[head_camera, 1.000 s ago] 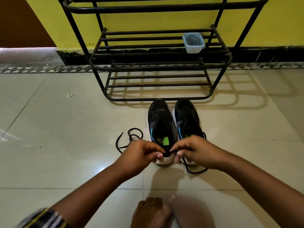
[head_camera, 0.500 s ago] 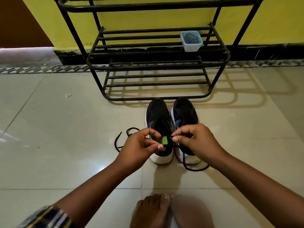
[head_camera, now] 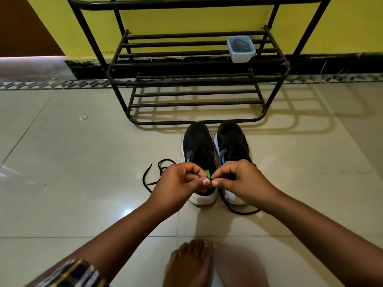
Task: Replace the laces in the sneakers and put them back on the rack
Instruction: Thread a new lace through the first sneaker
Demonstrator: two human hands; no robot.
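Black lace [head_camera: 240,210] runs from the pinching fingertips of the left hand [head_camera: 180,183] and right hand [head_camera: 242,181], its middle hidden behind the right hand. Beyond and under both hands stand two black, white-soled sneakers [head_camera: 199,141], heels partly covered. A second lace [head_camera: 152,177] lies left of the left hand.

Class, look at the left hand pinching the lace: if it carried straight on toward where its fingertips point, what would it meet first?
The left hand points rightward, so it would most likely meet the right hand first, whose fingertips pinch the same black lace almost against it. Depth is hard to judge from one view.
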